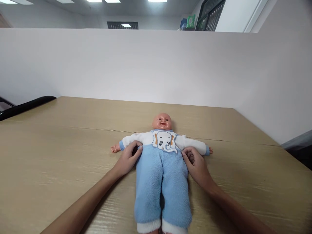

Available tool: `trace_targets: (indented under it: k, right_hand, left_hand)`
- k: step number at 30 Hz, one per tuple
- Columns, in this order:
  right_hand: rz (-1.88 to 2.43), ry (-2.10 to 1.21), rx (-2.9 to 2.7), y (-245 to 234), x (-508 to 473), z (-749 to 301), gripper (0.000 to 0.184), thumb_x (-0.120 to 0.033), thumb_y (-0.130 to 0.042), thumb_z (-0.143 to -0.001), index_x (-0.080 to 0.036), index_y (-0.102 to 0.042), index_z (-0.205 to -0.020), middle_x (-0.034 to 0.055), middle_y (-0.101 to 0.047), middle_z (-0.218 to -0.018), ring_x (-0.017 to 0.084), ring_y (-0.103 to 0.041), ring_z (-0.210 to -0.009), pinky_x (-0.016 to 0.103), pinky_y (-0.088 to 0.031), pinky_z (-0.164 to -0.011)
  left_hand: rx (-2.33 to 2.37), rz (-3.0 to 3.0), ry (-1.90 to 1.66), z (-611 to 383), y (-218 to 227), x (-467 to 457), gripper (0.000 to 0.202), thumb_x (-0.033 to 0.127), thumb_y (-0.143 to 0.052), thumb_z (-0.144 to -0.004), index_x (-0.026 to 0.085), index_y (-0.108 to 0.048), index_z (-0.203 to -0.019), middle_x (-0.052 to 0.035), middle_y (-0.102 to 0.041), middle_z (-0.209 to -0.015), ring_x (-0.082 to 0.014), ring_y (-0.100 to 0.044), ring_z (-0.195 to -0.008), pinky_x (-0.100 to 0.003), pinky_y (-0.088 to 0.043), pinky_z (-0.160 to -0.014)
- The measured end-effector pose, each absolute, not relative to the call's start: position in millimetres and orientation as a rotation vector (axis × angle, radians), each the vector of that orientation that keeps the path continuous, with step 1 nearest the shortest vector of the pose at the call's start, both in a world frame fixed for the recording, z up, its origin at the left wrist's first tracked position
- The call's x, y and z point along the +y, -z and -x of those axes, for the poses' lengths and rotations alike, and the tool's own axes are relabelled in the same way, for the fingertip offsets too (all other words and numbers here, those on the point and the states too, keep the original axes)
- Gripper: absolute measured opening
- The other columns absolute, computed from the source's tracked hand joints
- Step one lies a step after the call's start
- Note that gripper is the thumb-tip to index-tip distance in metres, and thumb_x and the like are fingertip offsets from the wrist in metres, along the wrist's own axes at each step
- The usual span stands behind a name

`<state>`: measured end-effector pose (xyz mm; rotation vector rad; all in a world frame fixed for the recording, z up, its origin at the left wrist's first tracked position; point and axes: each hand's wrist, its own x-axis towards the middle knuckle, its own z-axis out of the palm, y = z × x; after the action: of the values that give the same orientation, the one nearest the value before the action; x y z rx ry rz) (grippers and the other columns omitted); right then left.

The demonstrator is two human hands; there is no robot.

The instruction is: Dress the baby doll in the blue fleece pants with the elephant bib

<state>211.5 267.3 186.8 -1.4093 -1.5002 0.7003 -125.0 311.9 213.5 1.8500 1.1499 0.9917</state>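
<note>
A baby doll lies on its back on the wooden table, head away from me and arms spread to both sides. It wears a fleecy outfit with blue trousers and a white top bearing an elephant patch. At the left side of the waist, my left hand pinches the edge of the blue cloth between thumb and fingers. My right hand does the same on the right side, its fingers curled. The doll's feet are cut off by the lower edge of the view.
The wooden table reaches back to a white partition wall. A black curved object, perhaps a chair part, borders the table at the left. Something dark and grey stands beyond its right edge.
</note>
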Motion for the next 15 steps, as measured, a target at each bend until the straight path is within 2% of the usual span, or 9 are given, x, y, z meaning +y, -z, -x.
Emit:
trace_targets:
  k: [2, 5, 8, 11, 13, 15]
  right_hand:
    - [1.452, -0.476, -1.610, -186.5, 264.2, -223.3, 0.022, -0.047, -0.064, -0.104, -0.025, -0.065, -0.104, 0.0065, -0.068, -0.099, 0.026, -0.062, -0.089, 0.041, -0.049, -0.084]
    - [1.473, -0.063, -1.760, -183.7, 260.9, -252.0, 0.018, -0.040, -0.065, -0.102, -0.025, -0.065, -0.112, 0.0094, -0.070, -0.113, 0.031, -0.064, -0.110, 0.049, -0.047, -0.103]
    - [1.496, 0.170, -1.818, -178.2, 264.4, -284.7, 0.037, -0.041, -0.070, -0.098, -0.025, -0.064, -0.130, 0.0135, -0.068, -0.135, 0.036, -0.061, -0.131, 0.056, -0.041, -0.116]
    - [1.511, 0.181, -1.852, -172.3, 275.7, -308.1, 0.061, -0.044, -0.075, -0.093, -0.024, -0.057, -0.147, 0.0166, -0.063, -0.148, 0.039, -0.057, -0.139, 0.058, -0.041, -0.119]
    - [1.503, 0.111, -1.884, -170.3, 283.8, -315.6, 0.062, -0.044, -0.075, -0.092, -0.024, -0.058, -0.147, 0.0166, -0.064, -0.147, 0.039, -0.058, -0.139, 0.059, -0.041, -0.119]
    - [1.496, 0.025, -1.876, -171.2, 288.2, -317.5, 0.053, -0.041, -0.075, -0.090, -0.024, -0.064, -0.138, 0.0151, -0.068, -0.141, 0.038, -0.061, -0.135, 0.059, -0.043, -0.118]
  left_hand:
    - [1.224, -1.875, -1.076, 120.9, -214.9, 310.0, 0.022, 0.042, -0.053, -0.111, 0.021, -0.058, -0.107, -0.0032, -0.062, -0.105, -0.0205, -0.056, -0.094, -0.034, -0.044, -0.087]
    - [1.324, -1.991, -1.192, 112.5, -225.1, 307.3, 0.015, 0.035, -0.056, -0.109, 0.021, -0.058, -0.115, -0.0049, -0.063, -0.111, -0.0214, -0.058, -0.099, -0.037, -0.046, -0.090]
    - [1.297, -2.196, -1.235, 94.7, -247.0, 305.2, 0.009, 0.029, -0.056, -0.109, 0.022, -0.059, -0.114, -0.0055, -0.064, -0.113, -0.0228, -0.057, -0.105, -0.039, -0.045, -0.096]
    - [1.109, -2.373, -1.129, 62.2, -272.6, 309.4, 0.009, 0.029, -0.056, -0.109, 0.022, -0.061, -0.113, -0.0066, -0.066, -0.119, -0.0245, -0.058, -0.113, -0.042, -0.044, -0.103]
    - [0.962, -2.521, -0.982, 34.6, -284.0, 319.8, 0.016, 0.036, -0.059, -0.108, 0.023, -0.063, -0.117, -0.0077, -0.067, -0.124, -0.0270, -0.057, -0.120, -0.044, -0.043, -0.109]
    - [0.863, -2.680, -0.804, 6.1, -287.0, 335.8, 0.030, 0.047, -0.066, -0.104, 0.023, -0.064, -0.122, -0.0091, -0.067, -0.126, -0.0302, -0.057, -0.124, -0.047, -0.041, -0.113]
